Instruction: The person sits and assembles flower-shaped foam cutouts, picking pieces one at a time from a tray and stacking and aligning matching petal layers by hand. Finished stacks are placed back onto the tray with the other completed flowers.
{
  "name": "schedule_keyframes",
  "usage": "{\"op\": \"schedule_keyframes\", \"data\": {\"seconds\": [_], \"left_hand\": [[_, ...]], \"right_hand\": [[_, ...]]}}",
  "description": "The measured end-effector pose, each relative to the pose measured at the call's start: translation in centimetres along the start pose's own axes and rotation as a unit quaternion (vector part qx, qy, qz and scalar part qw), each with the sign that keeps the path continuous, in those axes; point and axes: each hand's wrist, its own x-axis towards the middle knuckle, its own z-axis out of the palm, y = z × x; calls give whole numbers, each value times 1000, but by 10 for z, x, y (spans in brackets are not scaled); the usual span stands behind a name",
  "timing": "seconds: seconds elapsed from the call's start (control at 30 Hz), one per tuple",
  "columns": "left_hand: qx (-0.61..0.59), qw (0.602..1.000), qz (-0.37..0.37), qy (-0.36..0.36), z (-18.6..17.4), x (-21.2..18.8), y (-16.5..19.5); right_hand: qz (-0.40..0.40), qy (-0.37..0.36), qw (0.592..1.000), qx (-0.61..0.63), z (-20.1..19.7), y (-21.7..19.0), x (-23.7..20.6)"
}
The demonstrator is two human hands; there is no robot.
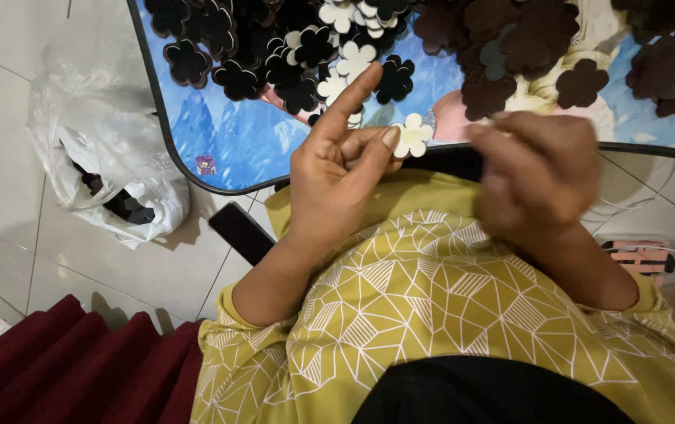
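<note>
Closest to the lens: my lap, yellow patterned top [431, 306] over something black, dark red cloth [78, 369] at lower left.

Left hand [337, 177] is raised, palm toward me, index finger straight up and outward. Thumb and middle fingers [380, 149] pinch a small cream flower-shaped cutout [413, 135] by its near edge, so those fingers are closed on it. The cutout sits just at the counter's [227, 149] front rim, between my two hands.

Right hand [541, 173] is motion-blurred. Fingers look curled, tips toward the left, just beside the cutout. Cannot tell whether they are gripping anything or actually touching the flower.

Key relation: flower lies left of the right fingertips, right of the left palm. It is flat and roughly round, with no real long axis. Left hand already has it; right is the near one coming in.

On the counter behind: a heap of black flower cutouts [274, 55] with a few cream ones [353, 59] mixed in, plus a brown pile [526, 47] to the right. Both piles are cut off by the top edge.

Floor, left: a white plastic bag [109, 165] with dark pieces inside, contents mostly hidden. At right, a pink object [636, 259] with a white cable, partly behind my arm, unclear what it is.
</note>
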Motion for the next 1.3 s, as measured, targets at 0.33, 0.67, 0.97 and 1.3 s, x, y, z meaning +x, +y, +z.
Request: {"op": "schedule_keyframes", "data": {"seconds": [0.33,0.67,0.97,1.3], "left_hand": [[-73,994,-59,-46,-2,8,-6],[-110,983,-108,-102,11,12,-5],[395,901,177,-7,39,24,-6],[528,768,362,0,62,56,-16]], "right_hand": [[144,62,969,193,-10,15,-3],[-42,18,986,159,-1,17,7],[158,100,963,192,-9,63,-64],[331,151,881,302,-22,93,-95]]}}
